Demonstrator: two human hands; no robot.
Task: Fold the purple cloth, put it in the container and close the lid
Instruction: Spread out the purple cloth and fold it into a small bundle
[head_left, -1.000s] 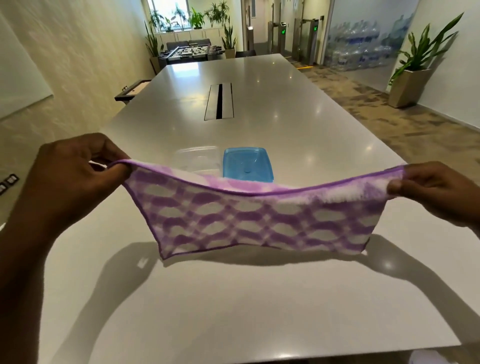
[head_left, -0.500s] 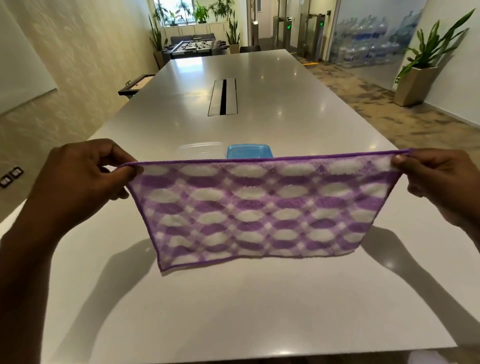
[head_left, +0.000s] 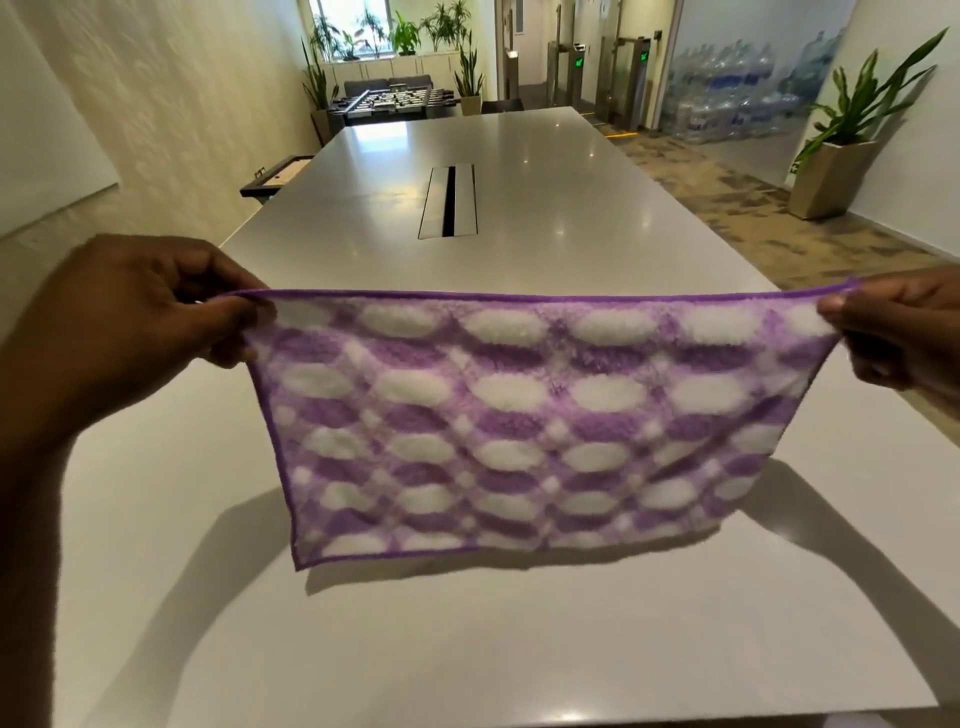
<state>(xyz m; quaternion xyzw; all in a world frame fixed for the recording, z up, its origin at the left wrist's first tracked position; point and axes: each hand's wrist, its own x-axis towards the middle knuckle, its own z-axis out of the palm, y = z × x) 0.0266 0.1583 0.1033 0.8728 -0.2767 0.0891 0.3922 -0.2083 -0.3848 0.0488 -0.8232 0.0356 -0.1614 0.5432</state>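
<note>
The fluffy purple-and-white patterned cloth with a purple stitched border (head_left: 530, 421) is up in the air now, stretched out flat between two hands and hanging like a little curtain over the long pale grey table (head_left: 519, 639). The left hand (head_left: 150, 322) pinches the top left corner between thumb and curled fingers; the right hand (head_left: 904, 327) has the top right corner nipped the same way, fingers closed down on the hem. Both are closed tight on fabric, nothing loose.

Why hold it like this? My read: pulling the top edge taut lets the weight of the cloth drop the rest straight, so creases fall out and the corners line up before a fold goes in. The top hem runs nearly level from hand to hand, and the bottom edge hangs clear of the tabletop, throwing a shadow beneath it.

No container or lid in sight from here; if they sit on the table, the raised cloth may well be hiding them, but I cannot tell. Beyond the cloth there is only a metal cable hatch (head_left: 448, 201) set in the middle of the table.

So the fold looks barely started, I'd judge. The sensible next move would be bringing the two corners together, or lowering it flat to fold on the table.
</note>
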